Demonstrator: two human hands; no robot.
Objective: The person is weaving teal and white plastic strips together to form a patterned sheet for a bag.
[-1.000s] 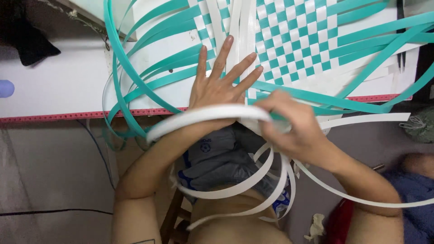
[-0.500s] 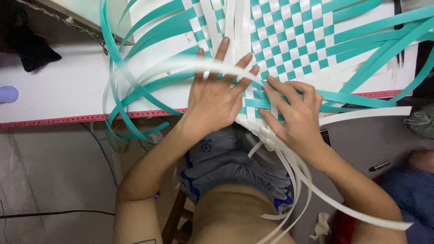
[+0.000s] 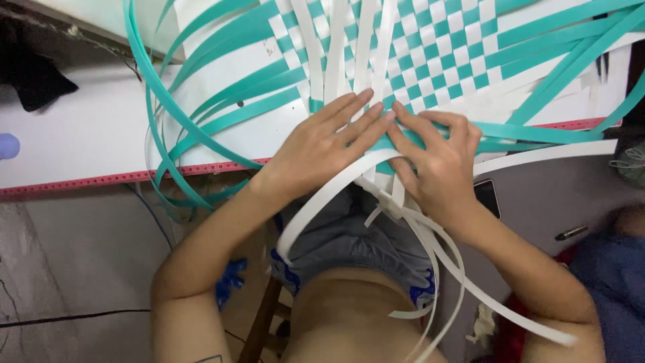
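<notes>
A woven mat (image 3: 443,60) of teal and white flat strips lies on a white table (image 3: 74,134), in a checker pattern. My left hand (image 3: 329,144) lies flat on the near edge of the weave, fingers spread and pointing away from me. My right hand (image 3: 433,158) presses down beside it, fingertips touching the left hand's fingers. A long white strip (image 3: 322,202) passes under both hands and curves down over my lap. Several loose white strips (image 3: 437,262) hang below the table edge. Loose teal strips (image 3: 195,121) fan out to the left.
The table's near edge carries a red band (image 3: 101,180). A dark phone (image 3: 487,196) lies at the table edge by my right wrist. A stool leg (image 3: 259,323) shows under me. Black cloth (image 3: 37,81) lies at the far left, and a cable (image 3: 67,317) crosses the floor.
Both hands moved forward and together onto the weave's near edge. The right hand, which was holding the white strip out over my lap, now presses flat on the weave. The white strip dropped lower.
</notes>
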